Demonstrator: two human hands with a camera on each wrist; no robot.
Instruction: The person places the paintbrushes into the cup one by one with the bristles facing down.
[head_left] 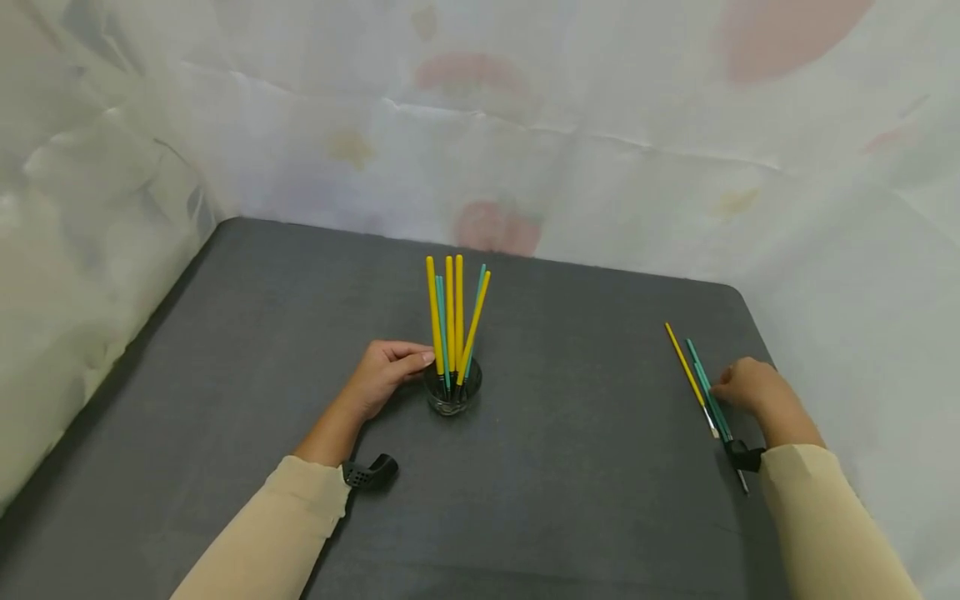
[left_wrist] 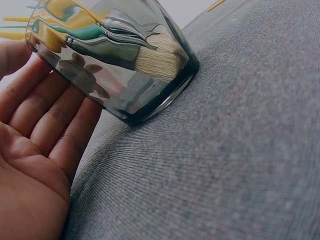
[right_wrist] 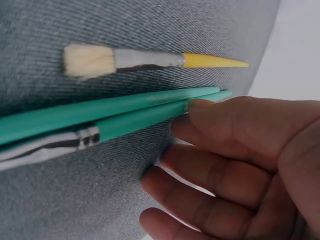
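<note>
Approx 6 brushes [head_left: 453, 321] already upright in glass [head_left: 452, 393], steadied by left hand [head_left: 386, 375] w/ straight fingers; 3 brushes [head_left: 705, 387] left on surface [head_left: 585, 483], right hand [head_left: 746, 385] touching the teal ones w/ relaxed fingers, none gripped yet.

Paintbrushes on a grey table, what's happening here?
A person sits at a grey table. Their left hand rests with straight fingers against a glass cup that holds yellow and green brushes upright. Their right hand touches two green brushes lying flat near the table's right edge, with a yellow brush lying beside them.
</note>
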